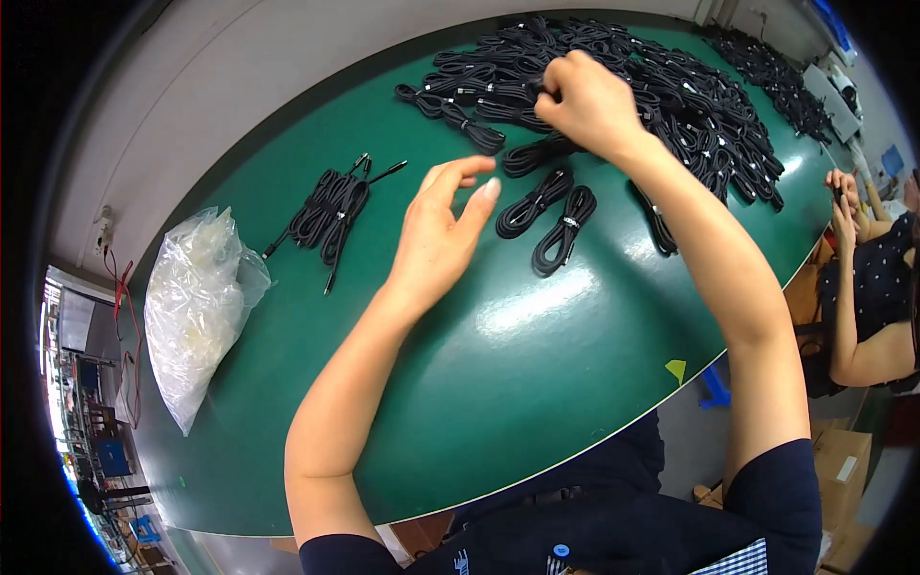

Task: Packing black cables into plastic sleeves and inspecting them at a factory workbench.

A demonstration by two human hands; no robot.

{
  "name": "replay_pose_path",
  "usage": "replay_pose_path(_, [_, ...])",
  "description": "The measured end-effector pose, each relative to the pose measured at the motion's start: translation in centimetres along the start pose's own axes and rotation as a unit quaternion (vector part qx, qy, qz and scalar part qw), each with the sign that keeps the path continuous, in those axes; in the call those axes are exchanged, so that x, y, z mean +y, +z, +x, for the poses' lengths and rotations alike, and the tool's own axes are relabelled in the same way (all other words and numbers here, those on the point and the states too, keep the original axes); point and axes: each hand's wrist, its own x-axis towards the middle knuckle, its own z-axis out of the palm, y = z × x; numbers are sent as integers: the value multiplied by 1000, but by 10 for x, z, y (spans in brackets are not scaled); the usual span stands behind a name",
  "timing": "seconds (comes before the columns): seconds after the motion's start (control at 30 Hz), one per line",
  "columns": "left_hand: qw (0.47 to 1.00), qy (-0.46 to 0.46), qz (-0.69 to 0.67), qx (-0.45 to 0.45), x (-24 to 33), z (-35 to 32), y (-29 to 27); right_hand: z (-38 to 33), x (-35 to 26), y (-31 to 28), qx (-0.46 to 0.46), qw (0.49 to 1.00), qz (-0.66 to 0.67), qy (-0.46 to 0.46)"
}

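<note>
Near the right hand [591, 103], illegible white tags [571, 222] mark coiled black cables [709, 110].

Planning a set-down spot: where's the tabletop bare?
Largest patch: green tabletop between left forearm and right forearm, from the two loose cable coils to the front edge, with a yellow-green scrap near that edge. Smaller: between plastic bag and left forearm, below the left cable bundle. Crowded: far right, cable pile, right hand over it.

A glossy green surface [498, 431] carries a crumpled clear bag [196, 307] at its left and a yellow-green patch [676, 371] by its near edge. Beyond its right side are a co-worker [870, 278] and a cardboard box [841, 474].
</note>
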Motion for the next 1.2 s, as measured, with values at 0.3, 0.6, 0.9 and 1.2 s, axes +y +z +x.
replay_pose_path(0.3, [907, -161, -367, -125, 44, 0, 36, -71, -56, -85, -237, 707, 631, 216])
replay_pose_path(0.6, [884, -262, -343, -180, 43, -28, 61, -123, -60, -99, -230, 714, 608, 260])
replay_pose_path(0.9, [871, -272, -373, -171, 60, -30, 59, -129, -48, -101, -126, 701, 650, 266])
replay_pose_path(1.2, [880, -190, -315, -299, 70, -24, 44, -140, -48, -107, -134, 671, 662, 305])
